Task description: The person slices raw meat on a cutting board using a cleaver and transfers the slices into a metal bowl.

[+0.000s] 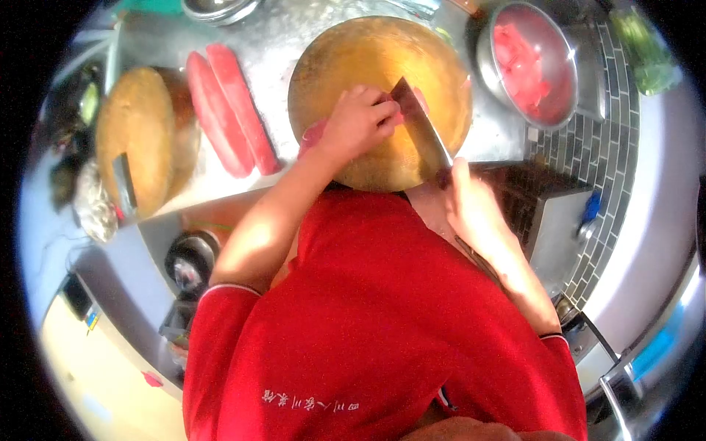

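Meat (312,137) pokes out around 8 o'clock, left hand (362,120) clamped over it mid-board (371,44), so I'd curl those fingers (385,119) clear of the knife (424,126) the right hand (471,200) grips near 4 o'clock.

The meat (312,135) is pink, the chopping board (353,62) golden brown, the garment (368,294) red with white lettering (309,403).

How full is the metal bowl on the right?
Partly full: pink pieces lie inside the bowl, with bare metal showing around them.
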A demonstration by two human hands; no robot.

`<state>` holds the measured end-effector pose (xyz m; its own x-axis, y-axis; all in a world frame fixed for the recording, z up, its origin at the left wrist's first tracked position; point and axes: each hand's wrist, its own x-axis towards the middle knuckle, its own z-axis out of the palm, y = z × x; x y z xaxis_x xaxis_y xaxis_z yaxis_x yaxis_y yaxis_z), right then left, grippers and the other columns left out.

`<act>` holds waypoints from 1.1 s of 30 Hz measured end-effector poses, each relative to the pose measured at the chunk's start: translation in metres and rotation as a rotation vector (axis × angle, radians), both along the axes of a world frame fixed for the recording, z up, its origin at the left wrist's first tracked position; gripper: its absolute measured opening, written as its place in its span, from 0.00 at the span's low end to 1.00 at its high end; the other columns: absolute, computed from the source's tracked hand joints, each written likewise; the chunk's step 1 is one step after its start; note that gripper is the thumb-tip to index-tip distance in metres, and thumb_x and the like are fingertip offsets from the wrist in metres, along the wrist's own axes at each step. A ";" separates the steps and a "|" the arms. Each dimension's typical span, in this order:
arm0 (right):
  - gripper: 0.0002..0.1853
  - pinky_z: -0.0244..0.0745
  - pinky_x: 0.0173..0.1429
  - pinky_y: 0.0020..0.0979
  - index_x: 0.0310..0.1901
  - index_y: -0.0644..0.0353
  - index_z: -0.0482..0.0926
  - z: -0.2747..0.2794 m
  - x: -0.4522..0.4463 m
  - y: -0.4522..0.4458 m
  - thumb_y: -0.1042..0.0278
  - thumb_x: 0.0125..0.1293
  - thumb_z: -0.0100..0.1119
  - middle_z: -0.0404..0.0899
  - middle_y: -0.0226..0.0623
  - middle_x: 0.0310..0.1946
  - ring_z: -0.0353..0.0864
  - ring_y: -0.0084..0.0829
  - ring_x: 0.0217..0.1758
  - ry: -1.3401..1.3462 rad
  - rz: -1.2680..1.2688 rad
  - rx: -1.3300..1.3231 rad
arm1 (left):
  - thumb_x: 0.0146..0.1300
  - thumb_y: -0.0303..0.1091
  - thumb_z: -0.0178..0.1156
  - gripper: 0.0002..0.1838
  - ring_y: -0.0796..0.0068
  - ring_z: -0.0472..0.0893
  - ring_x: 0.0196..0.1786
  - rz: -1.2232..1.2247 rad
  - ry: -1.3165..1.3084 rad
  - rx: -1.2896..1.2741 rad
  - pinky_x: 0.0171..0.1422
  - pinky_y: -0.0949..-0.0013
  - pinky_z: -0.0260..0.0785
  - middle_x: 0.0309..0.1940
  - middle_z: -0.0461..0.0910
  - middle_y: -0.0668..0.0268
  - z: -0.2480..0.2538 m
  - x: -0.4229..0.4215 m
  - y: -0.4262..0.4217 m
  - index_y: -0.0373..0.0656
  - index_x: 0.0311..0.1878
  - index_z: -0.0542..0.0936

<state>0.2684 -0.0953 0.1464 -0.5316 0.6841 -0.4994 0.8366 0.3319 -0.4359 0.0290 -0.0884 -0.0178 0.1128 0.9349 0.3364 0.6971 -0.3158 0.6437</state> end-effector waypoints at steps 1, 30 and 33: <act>0.20 0.75 0.38 0.57 0.57 0.69 0.62 -0.019 -0.004 0.003 0.79 0.66 0.56 0.78 0.60 0.26 0.82 0.65 0.33 0.050 -0.026 0.017 | 0.64 0.41 0.69 0.10 0.55 0.79 0.50 0.000 -0.013 -0.016 0.54 0.51 0.71 0.45 0.81 0.64 0.000 0.000 0.000 0.50 0.44 0.87; 0.39 0.78 0.41 0.55 0.77 0.70 0.50 -0.053 -0.039 0.034 0.81 0.65 0.55 0.80 0.60 0.29 0.84 0.61 0.37 0.068 0.055 0.105 | 0.64 0.40 0.70 0.08 0.51 0.79 0.50 0.007 -0.014 -0.039 0.53 0.50 0.72 0.44 0.81 0.59 0.005 0.001 -0.005 0.47 0.40 0.86; 0.27 0.77 0.41 0.57 0.65 0.71 0.59 -0.018 -0.011 0.008 0.80 0.65 0.55 0.80 0.62 0.30 0.83 0.65 0.38 -0.014 0.012 0.039 | 0.64 0.40 0.70 0.08 0.52 0.79 0.49 0.002 -0.045 0.021 0.54 0.50 0.71 0.43 0.81 0.60 0.006 0.000 -0.004 0.47 0.40 0.86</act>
